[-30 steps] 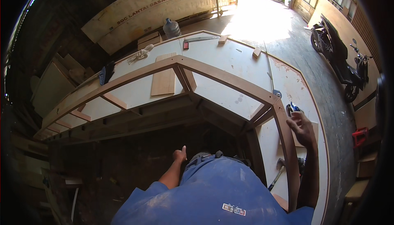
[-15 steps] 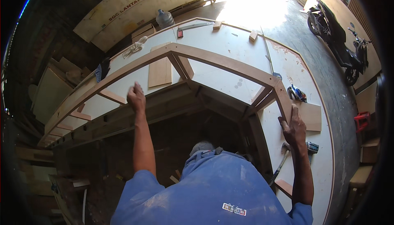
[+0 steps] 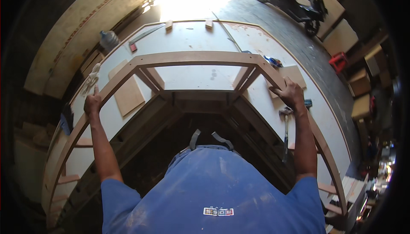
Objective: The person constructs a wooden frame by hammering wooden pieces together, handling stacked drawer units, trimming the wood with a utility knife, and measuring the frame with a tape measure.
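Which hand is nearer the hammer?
Right. The right hand rests on the wooden frame just above the hammer; the left hand grips the frame's far side.

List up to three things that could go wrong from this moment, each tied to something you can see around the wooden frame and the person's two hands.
1. Both hands, left hand and right hand, rest on the long pale wooden frame; pushed unevenly, it might twist at its joints.
2. The wooden-handled hammer lies just below the right hand, near the frame's edge; a nudge could send it into the dark opening.
3. The loose flat plywood piece under the frame could snag it if the frame slides.
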Motion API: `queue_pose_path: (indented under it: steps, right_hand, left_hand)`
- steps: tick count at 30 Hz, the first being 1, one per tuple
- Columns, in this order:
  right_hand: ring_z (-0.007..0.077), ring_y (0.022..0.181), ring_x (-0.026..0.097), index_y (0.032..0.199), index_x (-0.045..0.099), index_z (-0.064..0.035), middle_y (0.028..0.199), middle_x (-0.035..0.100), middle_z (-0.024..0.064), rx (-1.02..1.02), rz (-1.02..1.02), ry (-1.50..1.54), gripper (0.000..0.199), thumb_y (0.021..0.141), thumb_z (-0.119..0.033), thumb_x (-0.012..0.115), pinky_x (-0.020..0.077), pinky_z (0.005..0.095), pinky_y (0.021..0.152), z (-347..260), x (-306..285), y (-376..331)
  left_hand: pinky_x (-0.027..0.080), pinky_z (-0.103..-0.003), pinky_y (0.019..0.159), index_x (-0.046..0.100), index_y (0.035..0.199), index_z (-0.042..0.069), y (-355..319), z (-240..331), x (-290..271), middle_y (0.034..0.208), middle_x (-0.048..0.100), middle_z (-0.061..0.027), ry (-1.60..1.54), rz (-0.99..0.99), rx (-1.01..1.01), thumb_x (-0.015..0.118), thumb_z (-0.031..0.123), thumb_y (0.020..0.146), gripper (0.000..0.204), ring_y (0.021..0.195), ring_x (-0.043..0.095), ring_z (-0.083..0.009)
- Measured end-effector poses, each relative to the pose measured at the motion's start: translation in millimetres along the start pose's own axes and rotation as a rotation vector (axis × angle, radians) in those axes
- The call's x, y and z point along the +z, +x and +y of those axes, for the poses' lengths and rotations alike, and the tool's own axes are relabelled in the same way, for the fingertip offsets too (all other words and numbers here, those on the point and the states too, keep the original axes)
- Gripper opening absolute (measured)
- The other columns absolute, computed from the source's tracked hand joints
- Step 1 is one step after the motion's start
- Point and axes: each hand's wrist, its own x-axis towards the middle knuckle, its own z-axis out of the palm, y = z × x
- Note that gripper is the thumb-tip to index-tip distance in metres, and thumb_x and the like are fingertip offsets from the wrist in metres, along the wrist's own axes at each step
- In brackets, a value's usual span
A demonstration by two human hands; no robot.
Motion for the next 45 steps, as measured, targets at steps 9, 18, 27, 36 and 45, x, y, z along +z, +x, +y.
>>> queue_pose_path:
  steps: [9, 18, 27, 36, 45]
  right_hand:
    - [0.0375, 0.1, 0.069, 0.112, 0.063, -0.0023, 0.101, 0.071, 0.0244, 0.154, -0.018, -0.037, 0.084, 0.07, -0.074, 0.071, 0.0534, 0.0459, 0.09, -7, 5, -2]
    - [0.0364, 0.101, 0.069, 0.117, 0.062, -0.0051, 0.105, 0.071, 0.0224, 0.166, 0.003, -0.076, 0.087, 0.07, -0.077, 0.068, 0.0532, 0.0453, 0.092, -8, 8, -3]
    - [0.0351, 0.104, 0.069, 0.121, 0.061, -0.0079, 0.108, 0.072, 0.0202, 0.203, -0.049, -0.134, 0.084, 0.072, -0.075, 0.068, 0.0533, 0.045, 0.093, -13, 4, -3]
    - [0.0363, 0.106, 0.068, 0.12, 0.062, -0.0091, 0.11, 0.071, 0.0204, 0.192, 0.038, -0.084, 0.082, 0.07, -0.074, 0.07, 0.0527, 0.0458, 0.096, -5, 6, -9]
    - [0.0365, 0.107, 0.068, 0.119, 0.062, -0.0068, 0.111, 0.071, 0.0211, 0.218, 0.003, -0.076, 0.083, 0.07, -0.074, 0.071, 0.0523, 0.0455, 0.097, -7, 4, -8]
  left_hand:
    - [0.052, -0.05, 0.087, 0.077, 0.1, 0.007, -20, 4, -5, 0.101, 0.074, -0.0194, -0.031, 0.021, 0.065, 0.029, 0.067, 0.097, 0.077, 0.098, 0.069, -0.0409]
    - [0.053, -0.05, 0.087, 0.077, 0.099, 0.007, -19, 0, -5, 0.101, 0.074, -0.0195, -0.047, 0.039, 0.077, 0.031, 0.067, 0.097, 0.076, 0.098, 0.069, -0.0405]
    - [0.052, -0.05, 0.086, 0.077, 0.099, 0.005, -22, 1, -7, 0.099, 0.074, -0.02, -0.056, 0.026, 0.073, 0.031, 0.067, 0.097, 0.078, 0.097, 0.069, -0.0412]
    - [0.052, -0.052, 0.085, 0.077, 0.1, 0.003, -16, -3, -3, 0.098, 0.073, -0.0234, -0.027, 0.027, 0.083, 0.03, 0.068, 0.097, 0.08, 0.096, 0.069, -0.0426]
    - [0.052, -0.051, 0.086, 0.076, 0.102, 0.003, -13, -6, 1, 0.098, 0.073, -0.0236, -0.066, 0.047, 0.107, 0.028, 0.068, 0.097, 0.081, 0.096, 0.069, -0.0425]
